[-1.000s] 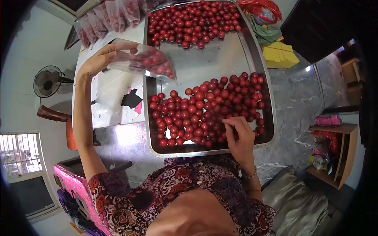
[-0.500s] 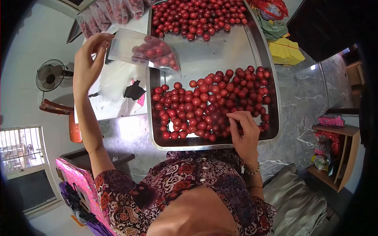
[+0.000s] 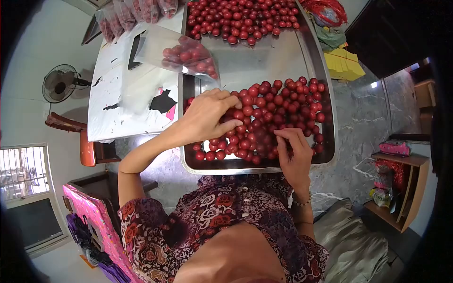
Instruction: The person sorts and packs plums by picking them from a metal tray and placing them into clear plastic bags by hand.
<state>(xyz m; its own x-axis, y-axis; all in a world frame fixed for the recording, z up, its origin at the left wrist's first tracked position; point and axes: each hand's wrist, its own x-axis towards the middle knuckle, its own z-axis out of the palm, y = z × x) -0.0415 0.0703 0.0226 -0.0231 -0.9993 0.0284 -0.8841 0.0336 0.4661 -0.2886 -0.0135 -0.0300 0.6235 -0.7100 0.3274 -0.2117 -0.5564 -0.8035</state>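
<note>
Tray [image 3: 264, 63]: smooth metal, rectangular, rounded corners. Bag [image 3: 153, 47]: clear, limp plastic, part-filled, lying across its left edge. Your left hand [image 3: 207, 115]: fingers wide over the red fruit [image 3: 292, 106]. Your right hand [image 3: 295, 152]: fingers narrow; whether gripping, cannot tell. Red fruit: round, glossy, heaped towards the near edge, about your fingertips.

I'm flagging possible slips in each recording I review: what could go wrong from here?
The clear bag lies across the left rim of the tray with neither hand on it; it might slide, and spill if its mouth is open.

The left hand reaches into loose, round red fruit, so some could roll away or bruise.

The right hand is low among the same fruit, close to the near rim; a careless sweep could push some over.
</note>
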